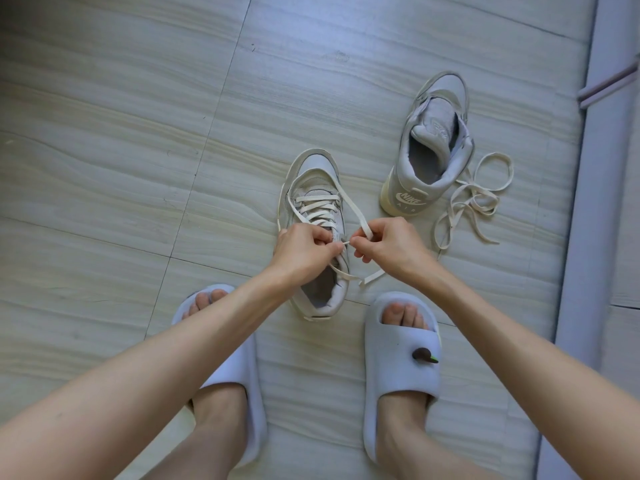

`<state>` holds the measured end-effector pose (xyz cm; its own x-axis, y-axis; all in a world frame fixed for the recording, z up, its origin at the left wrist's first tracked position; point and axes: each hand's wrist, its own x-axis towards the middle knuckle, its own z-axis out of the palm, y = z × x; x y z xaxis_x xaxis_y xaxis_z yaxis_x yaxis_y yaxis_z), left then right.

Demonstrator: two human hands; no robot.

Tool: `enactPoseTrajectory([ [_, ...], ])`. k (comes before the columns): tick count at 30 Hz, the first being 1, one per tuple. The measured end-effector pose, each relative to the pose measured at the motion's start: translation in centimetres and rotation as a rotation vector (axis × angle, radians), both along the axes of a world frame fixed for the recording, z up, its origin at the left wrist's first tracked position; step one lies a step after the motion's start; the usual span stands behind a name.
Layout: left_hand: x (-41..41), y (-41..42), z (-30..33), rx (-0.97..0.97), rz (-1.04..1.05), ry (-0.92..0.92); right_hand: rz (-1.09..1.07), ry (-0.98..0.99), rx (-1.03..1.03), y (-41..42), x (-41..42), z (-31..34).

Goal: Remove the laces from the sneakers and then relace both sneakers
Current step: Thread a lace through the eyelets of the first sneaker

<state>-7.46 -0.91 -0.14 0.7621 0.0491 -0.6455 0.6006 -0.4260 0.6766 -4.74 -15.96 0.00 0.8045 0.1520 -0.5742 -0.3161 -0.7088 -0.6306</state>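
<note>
Crouching over a tiled floor (pixel 121 168) in slides (pixel 401 341), a person keeps the near sneaker (pixel 317 216) toe-away between the feet so its eyelets face up for relacing. Beyond it the far sneaker (pixel 433 147) waits bare, its loose lace (pixel 474 199) heaped beside it. The left hand (pixel 304 251) pinches the upper's top edge, steadying it, while the right hand (pixel 388 244) pinches the lace end (pixel 363 230) at an upper eyelet.
</note>
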Motion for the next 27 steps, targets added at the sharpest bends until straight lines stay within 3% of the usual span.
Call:
enactPoseTrajectory([
  [7, -0.4, 0.6, 0.2, 0.062, -0.130, -0.113, 0.080, -0.027, -0.026, 0.8, -0.1, 0.0],
  [13, -0.8, 1.5, -0.2, 0.143, -0.232, -0.228, -0.098, 0.112, 0.135, 0.2, -0.6, -0.4],
  [21, -0.8, 1.3, -0.7, 0.250, -0.312, -0.289, -0.066, 0.127, 0.181, -0.1, -1.0, 0.1],
  [24, -1.0, 2.6, -0.6, 0.089, -0.296, -0.317, -0.345, 0.208, 0.423, 0.0, -1.3, 0.2],
  [27, -1.6, 4.5, -0.6, -0.120, -0.071, -0.256, -0.640, 0.373, 0.797, -1.2, -1.0, 0.4],
])
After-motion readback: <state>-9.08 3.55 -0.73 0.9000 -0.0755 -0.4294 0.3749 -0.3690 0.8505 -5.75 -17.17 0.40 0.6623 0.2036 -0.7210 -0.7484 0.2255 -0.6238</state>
